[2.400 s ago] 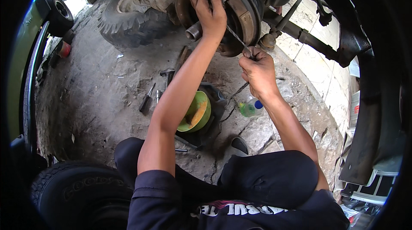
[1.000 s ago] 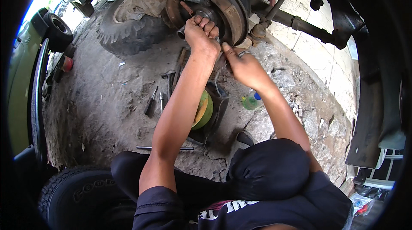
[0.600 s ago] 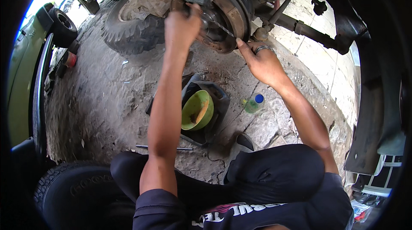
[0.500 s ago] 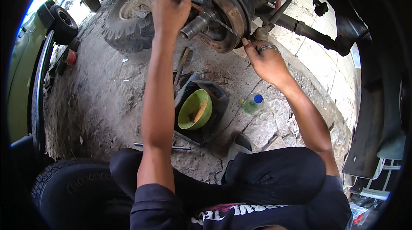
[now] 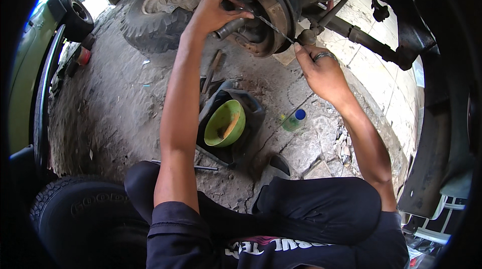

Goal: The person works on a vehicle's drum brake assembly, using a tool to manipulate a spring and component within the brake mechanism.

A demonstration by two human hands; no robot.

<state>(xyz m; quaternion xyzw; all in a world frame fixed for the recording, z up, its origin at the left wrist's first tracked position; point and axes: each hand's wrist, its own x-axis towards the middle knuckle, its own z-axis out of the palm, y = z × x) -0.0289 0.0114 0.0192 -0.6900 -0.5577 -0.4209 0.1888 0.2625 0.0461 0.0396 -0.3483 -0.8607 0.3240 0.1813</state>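
My left hand [image 5: 219, 5] is at the brake assembly [image 5: 273, 10], fingers spread, with the thumb tip close to the upper end of a thin metal rod [image 5: 275, 28]. Whether the thumb touches the rod I cannot tell. My right hand [image 5: 322, 72], wearing a ring, pinches the lower end of that rod between thumb and finger. The rod slants across the face of the curved brake shoe and the round backing plate. Below my left thumb, a metal hub spindle [image 5: 229, 29] sticks out, partly hidden by the hand.
A worn tyre [image 5: 153, 30] lies behind my left hand. On the rough ground are a brush [image 5: 212, 71], a green bowl [image 5: 225, 123] in a cut dark container, a bottle with a blue cap [image 5: 295, 120] and a metal bar [image 5: 206, 168]. Another tyre [image 5: 90, 214] is at lower left.
My left hand has opened from a closed grip, its fingers spreading and thumb moving right toward the rod. My right hand has shifted slightly right and down, and more of the rod shows.
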